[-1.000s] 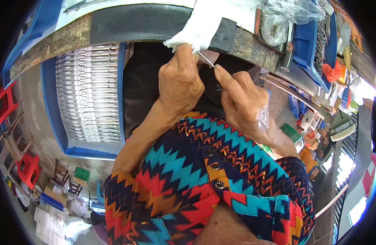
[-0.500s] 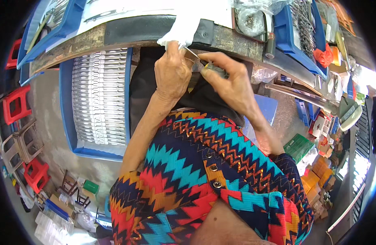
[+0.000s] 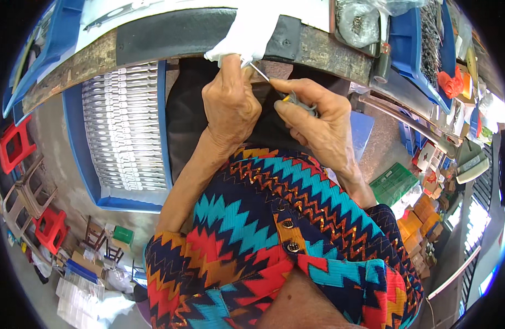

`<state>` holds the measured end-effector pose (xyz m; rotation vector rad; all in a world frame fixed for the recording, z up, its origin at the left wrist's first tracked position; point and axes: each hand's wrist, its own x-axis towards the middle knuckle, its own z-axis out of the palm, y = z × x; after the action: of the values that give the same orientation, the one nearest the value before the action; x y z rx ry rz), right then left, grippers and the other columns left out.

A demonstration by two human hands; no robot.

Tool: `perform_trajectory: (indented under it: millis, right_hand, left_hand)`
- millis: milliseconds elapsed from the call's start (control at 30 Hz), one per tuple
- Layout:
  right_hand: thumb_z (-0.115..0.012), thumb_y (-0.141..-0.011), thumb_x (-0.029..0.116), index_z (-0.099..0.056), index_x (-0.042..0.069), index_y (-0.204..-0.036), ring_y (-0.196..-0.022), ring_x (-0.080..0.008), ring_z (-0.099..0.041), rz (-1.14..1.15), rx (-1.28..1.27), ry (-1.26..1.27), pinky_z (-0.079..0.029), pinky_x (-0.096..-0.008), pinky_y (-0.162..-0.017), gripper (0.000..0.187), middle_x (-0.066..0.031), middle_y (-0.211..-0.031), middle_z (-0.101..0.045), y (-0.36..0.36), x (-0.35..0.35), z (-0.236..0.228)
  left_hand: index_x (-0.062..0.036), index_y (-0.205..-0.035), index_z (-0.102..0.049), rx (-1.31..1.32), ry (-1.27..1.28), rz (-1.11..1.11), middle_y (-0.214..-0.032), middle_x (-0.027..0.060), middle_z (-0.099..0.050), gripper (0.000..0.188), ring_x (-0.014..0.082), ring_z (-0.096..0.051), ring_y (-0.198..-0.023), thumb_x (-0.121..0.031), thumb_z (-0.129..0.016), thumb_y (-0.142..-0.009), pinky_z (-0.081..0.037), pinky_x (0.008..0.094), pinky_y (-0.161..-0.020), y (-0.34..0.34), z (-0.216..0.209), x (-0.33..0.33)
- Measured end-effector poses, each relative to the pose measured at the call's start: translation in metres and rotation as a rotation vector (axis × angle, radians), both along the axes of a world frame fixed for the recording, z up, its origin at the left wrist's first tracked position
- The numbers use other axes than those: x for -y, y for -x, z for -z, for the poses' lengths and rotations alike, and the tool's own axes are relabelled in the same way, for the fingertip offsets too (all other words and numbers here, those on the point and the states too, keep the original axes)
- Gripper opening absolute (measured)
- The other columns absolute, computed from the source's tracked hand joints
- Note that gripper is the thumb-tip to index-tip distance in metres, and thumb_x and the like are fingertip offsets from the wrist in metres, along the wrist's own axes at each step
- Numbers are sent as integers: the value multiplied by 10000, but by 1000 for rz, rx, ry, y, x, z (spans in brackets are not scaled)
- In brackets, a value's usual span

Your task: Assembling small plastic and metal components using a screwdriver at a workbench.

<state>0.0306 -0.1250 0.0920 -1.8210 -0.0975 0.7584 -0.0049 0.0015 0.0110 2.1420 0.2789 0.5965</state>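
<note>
White cloth (image 3: 252, 33) drapes over the front edge of the workbench. My left hand (image 3: 230, 109) is closed on its bunched lower end; whatever the cloth wraps is hidden. From the right, my right hand (image 3: 323, 118) grips the grey-and-yellow handle of a screwdriver (image 3: 260, 72) with a thin metal shaft. Its tip reaches the cloth beside my left fingertips, and I cannot make out what it touches. Below the bench on the left, a blue tray (image 3: 129, 205) holds rows of slim silvery metal parts (image 3: 123, 131).
A black strip (image 3: 175, 35) covers part of the wooden bench edge (image 3: 332, 55). Blue bins (image 3: 403, 38) stand at both bench ends, the right one full of thin metal pieces. A screwdriver with a dark handle (image 3: 382, 63) lies near it. Red stools (image 3: 50, 233) stand far left.
My right hand has drawn slightly right and down, away from my left hand, showing more of the screwdriver's shaft. My left hand keeps its grip on the cloth. The view has shifted slightly.
</note>
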Motion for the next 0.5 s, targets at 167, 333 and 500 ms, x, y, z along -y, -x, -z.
perform_trajectory:
  millis: [167, 333, 500]
  right_hand:
    - [-589, -784, 62, -590, 11, -1041, -458, -50, -418, 167, -457, -225, -290, -179, -375, 262, -39, -646, -517, -7, 5, -3]
    - [-557, -819, 84, -534, 3, -1113, -437, -69, -421, 303, -1003, -811, -243, -169, -318, 305, -90, -625, -495, -8, 21, 28]
    - [-563, -834, 125, -562, 9, -1085, -448, -44, -435, 87, -383, -472, -261, -160, -343, 276, -35, -640, -529, -1, 18, 29]
  left_hand:
    - [35, -850, -439, 44, -27, 6, -588, 177, -491, 128, 362, -555, -558, 35, -522, -751, -440, 382, -462, 0, 1, 2]
    - [17, -871, -454, 58, -113, -19, -631, 197, -524, 129, 380, -556, -580, 37, -502, -753, -440, 403, -472, -1, 0, 0]
    - [23, -890, -492, 70, 22, -28, -559, 119, -476, 73, 216, -498, -469, -37, -458, -866, -377, 316, -438, 1, 7, 1]
